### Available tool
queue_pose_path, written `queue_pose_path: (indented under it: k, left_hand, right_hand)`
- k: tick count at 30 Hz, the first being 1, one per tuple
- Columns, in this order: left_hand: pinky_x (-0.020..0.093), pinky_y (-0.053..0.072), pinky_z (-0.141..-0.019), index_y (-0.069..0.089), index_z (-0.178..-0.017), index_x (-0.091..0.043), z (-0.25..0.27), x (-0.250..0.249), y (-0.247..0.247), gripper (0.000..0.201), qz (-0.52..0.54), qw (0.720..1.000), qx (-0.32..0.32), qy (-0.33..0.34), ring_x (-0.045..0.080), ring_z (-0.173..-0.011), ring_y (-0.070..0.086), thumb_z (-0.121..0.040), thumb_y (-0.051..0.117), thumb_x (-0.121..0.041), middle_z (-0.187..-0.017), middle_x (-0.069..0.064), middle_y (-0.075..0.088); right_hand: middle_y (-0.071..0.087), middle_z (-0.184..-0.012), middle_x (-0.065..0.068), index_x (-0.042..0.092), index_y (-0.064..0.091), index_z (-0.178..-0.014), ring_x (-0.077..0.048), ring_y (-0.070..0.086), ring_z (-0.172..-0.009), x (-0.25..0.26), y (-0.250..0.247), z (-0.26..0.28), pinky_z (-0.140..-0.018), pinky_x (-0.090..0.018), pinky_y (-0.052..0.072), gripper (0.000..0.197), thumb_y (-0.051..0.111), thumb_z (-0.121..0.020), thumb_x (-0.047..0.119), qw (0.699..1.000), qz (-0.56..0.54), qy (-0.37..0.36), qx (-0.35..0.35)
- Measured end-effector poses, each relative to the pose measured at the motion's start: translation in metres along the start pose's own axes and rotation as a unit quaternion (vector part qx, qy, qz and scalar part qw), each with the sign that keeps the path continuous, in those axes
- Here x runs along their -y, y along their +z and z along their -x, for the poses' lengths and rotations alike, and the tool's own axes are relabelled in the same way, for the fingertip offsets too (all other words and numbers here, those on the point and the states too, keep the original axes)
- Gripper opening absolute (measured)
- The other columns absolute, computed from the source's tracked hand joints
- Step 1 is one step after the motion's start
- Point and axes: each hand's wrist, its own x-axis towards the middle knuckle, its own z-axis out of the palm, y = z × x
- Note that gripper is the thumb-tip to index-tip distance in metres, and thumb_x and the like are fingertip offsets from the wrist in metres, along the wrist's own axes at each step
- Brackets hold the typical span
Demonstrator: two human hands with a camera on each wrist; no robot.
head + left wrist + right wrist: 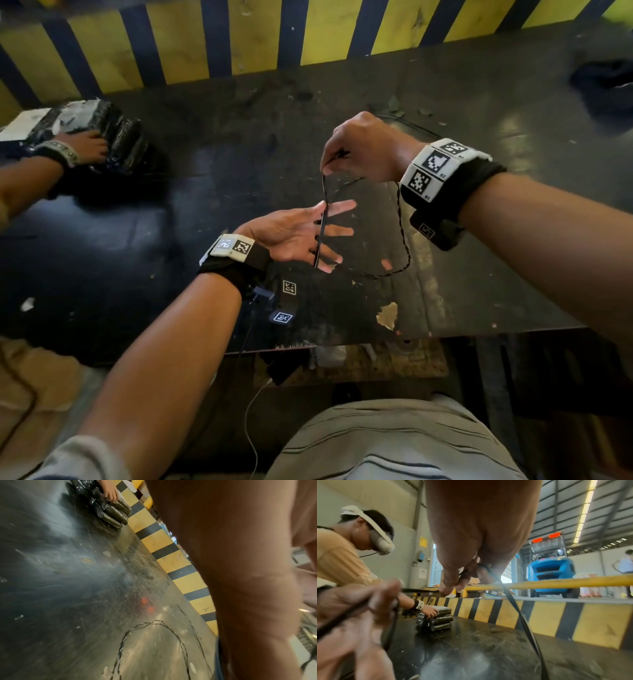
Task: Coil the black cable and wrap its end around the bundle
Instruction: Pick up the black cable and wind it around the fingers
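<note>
In the head view my left hand [337, 233] lies palm up over the table with its fingers straight and spread. The thin black cable [404, 240] crosses those fingers in a near-vertical strand. Just above, my right hand [330, 166] pinches the cable at its fingertips. From there the cable hangs in a slack loop to the right and curves back under my left fingers. The right wrist view shows my right hand [452, 588] pinching the cable [518, 609], with my left hand [359, 608] blurred at the left. The left wrist view shows a twisted cable [171, 630] loop on the table.
The dark scratched table [171, 222] ends near my lap. A yellow-and-black striped barrier [205, 44] runs along its far side. At far left another person's hand rests on a stack of black wrapped packages [120, 137]. A dark object [603, 82] sits far right. A blue forklift [551, 566] stands beyond.
</note>
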Motion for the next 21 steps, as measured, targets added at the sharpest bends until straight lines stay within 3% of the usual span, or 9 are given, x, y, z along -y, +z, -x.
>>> queue_pose_path:
  k: [3,5,8,10,12,14,15,18,21]
  left_hand:
    - [0.072,0.028,-0.109,0.047,-0.145,-0.042,0.005,-0.002,0.004,0.060,0.014,0.999,0.043,0.023,0.060,-0.137,0.025,-0.089,0.064,-0.050,-0.162,0.025,0.023]
    - [0.078,0.016,-0.109,0.049,-0.144,-0.040,0.007,-0.005,0.008,0.053,0.016,0.996,0.071,0.051,0.065,-0.139,0.015,-0.093,0.059,-0.048,-0.162,0.030,0.017]
    - [0.081,0.011,-0.108,0.050,-0.143,-0.039,0.009,-0.013,0.014,0.048,0.025,0.990,0.104,0.091,0.068,-0.139,0.008,-0.096,0.053,-0.045,-0.161,0.034,0.012]
    - [0.079,0.017,-0.106,0.051,-0.142,-0.039,0.008,-0.020,0.016,0.047,0.029,0.985,0.120,0.119,0.069,-0.139,0.009,-0.095,0.054,-0.045,-0.160,0.035,0.012]
    - [0.076,0.022,-0.106,0.051,-0.142,-0.040,0.006,-0.026,0.018,0.047,0.036,0.982,0.118,0.143,0.070,-0.138,0.010,-0.095,0.054,-0.045,-0.160,0.036,0.014]
    - [0.075,0.024,-0.106,0.048,-0.142,-0.043,0.004,-0.031,0.018,0.047,0.037,0.982,0.104,0.156,0.070,-0.138,0.013,-0.096,0.054,-0.047,-0.160,0.035,0.016]
    - [0.075,0.025,-0.107,0.046,-0.143,-0.045,0.003,-0.033,0.016,0.048,0.035,0.983,0.093,0.157,0.069,-0.138,0.017,-0.095,0.053,-0.048,-0.160,0.034,0.019]
    - [0.073,0.029,-0.109,0.033,-0.149,-0.048,-0.001,-0.037,0.008,0.055,0.028,0.986,0.049,0.157,0.067,-0.136,0.026,-0.096,0.047,-0.051,-0.159,0.031,0.025]
    - [0.069,0.038,-0.105,0.028,-0.150,-0.050,-0.002,-0.035,-0.005,0.061,0.042,0.987,0.006,0.155,0.063,-0.132,0.037,-0.094,0.052,-0.052,-0.160,0.030,0.023]
  right_hand:
    - [0.078,-0.096,-0.001,0.018,0.083,-0.100,-0.004,0.061,-0.083,-0.014,0.005,0.003,-0.072,0.000,0.036,0.016,0.074,-0.089,0.025,1.000,-0.005,-0.010,-0.028]
    - [0.078,-0.100,-0.001,0.016,0.081,-0.103,-0.004,0.062,-0.083,-0.023,0.016,0.012,-0.068,0.007,0.032,0.017,0.071,-0.092,0.025,1.000,-0.008,0.004,-0.026]
    - [0.079,-0.100,-0.002,0.016,0.079,-0.106,-0.004,0.067,-0.078,-0.029,0.046,0.030,-0.071,0.000,0.042,0.018,0.067,-0.095,0.024,0.996,-0.068,0.050,-0.021]
    - [0.077,-0.091,0.005,0.019,0.078,-0.103,0.005,0.063,-0.072,-0.026,0.067,0.041,-0.070,-0.013,0.049,0.017,0.065,-0.097,0.026,0.985,-0.131,0.115,-0.011]
    - [0.074,-0.084,0.008,0.024,0.077,-0.093,0.003,0.062,-0.072,-0.020,0.090,0.051,-0.073,-0.022,0.049,0.015,0.062,-0.098,0.028,0.973,-0.168,0.160,0.008]
    - [0.076,-0.091,-0.001,0.023,0.077,-0.096,-0.003,0.062,-0.075,-0.013,0.111,0.059,-0.086,-0.029,0.050,0.022,0.058,-0.100,0.033,0.978,-0.150,0.141,0.046]
    - [0.077,-0.094,0.000,0.024,0.077,-0.101,-0.002,0.062,-0.077,-0.009,0.120,0.062,-0.090,-0.028,0.049,0.024,0.055,-0.101,0.035,0.981,-0.141,0.121,0.055]
    - [0.079,-0.097,0.003,0.021,0.078,-0.105,0.003,0.065,-0.085,0.003,0.136,0.068,-0.085,-0.013,0.048,0.023,0.056,-0.101,0.029,0.979,-0.187,0.062,0.043]
    - [0.079,-0.094,-0.002,0.013,0.078,-0.105,-0.007,0.073,-0.085,0.014,0.136,0.069,-0.083,-0.026,0.056,0.023,0.057,-0.101,0.022,0.975,-0.217,0.040,0.039]
